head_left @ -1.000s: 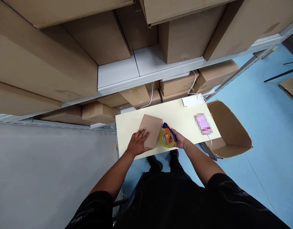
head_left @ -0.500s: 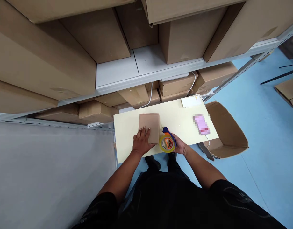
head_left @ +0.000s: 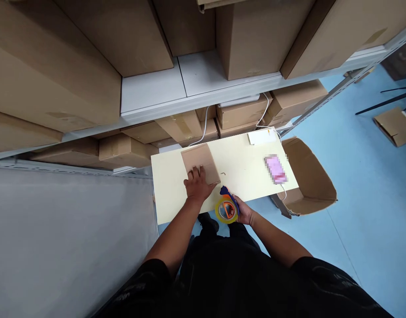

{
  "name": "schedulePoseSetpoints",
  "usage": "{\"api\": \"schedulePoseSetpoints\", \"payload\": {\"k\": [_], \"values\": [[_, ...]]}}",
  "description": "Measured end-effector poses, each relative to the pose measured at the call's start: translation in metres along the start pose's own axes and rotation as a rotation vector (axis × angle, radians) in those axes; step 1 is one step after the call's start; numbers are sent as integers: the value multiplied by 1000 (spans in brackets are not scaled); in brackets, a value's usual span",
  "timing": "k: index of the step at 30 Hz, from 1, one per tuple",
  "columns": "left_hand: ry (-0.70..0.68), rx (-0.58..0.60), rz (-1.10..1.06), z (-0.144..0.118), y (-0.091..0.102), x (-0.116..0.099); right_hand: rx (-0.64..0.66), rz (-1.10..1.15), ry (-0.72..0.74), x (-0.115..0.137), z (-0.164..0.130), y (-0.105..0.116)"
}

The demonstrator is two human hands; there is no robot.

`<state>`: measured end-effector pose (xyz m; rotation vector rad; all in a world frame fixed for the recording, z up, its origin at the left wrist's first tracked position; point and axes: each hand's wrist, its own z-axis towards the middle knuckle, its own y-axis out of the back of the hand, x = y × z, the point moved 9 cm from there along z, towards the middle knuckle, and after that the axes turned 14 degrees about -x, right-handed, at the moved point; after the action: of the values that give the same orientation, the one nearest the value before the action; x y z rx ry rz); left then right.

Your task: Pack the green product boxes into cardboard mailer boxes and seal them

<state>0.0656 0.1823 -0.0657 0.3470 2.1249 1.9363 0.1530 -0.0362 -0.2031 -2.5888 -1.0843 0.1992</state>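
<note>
A small brown cardboard box [head_left: 203, 157] lies at an angle on the pale yellow tabletop [head_left: 170, 190]. Across its near part rests my left hand [head_left: 198, 183], fingers spread flat and thumb stretched along the near edge. In my right hand [head_left: 244, 210] is a blue and orange tape dispenser [head_left: 228, 194], its fingers wrapped round the handle. The dispenser carries a wide roll of clear yellowish tape [head_left: 220, 216] and hangs at the table's near edge, close to the box's near right corner. Most of the right fingers are hidden behind the dispenser.
A pink, blurred phone-like thing [head_left: 276, 169] with a cable and a white flat piece [head_left: 261, 136] lie on the right of the table. Beside it stands an open cardboard carton [head_left: 315, 172] on the blue floor. Behind, a shelf [head_left: 150, 95] holds several large boxes.
The box has turned at an angle under my left hand. My right hand has drawn the tape dispenser back from the box, toward my body. The whole view has shifted slightly.
</note>
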Motion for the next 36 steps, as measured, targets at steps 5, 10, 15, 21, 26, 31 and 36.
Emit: {"api": "schedulePoseSetpoints", "payload": {"k": [5,10,15,21,26,31,36], "values": [[16,36,-8,-5,1,-9,13,99,-14,6,13,-16],[-144,112,-100,-28,7,-4,15,121,12,20,18,-8],[-587,167,-88,-38,6,17,40,55,14,38,14,8],[-927,43,-172,-1,2,42,31,-35,-1,61,10,11],[-713,-109,-158,13,-12,37,12,-66,24,97,9,-3],[-475,-208,-127,3,-16,24,-33,-131,99,137,7,-8],[-396,-227,-126,-2,-17,20,-64,-159,129,147,-3,-4]]}}
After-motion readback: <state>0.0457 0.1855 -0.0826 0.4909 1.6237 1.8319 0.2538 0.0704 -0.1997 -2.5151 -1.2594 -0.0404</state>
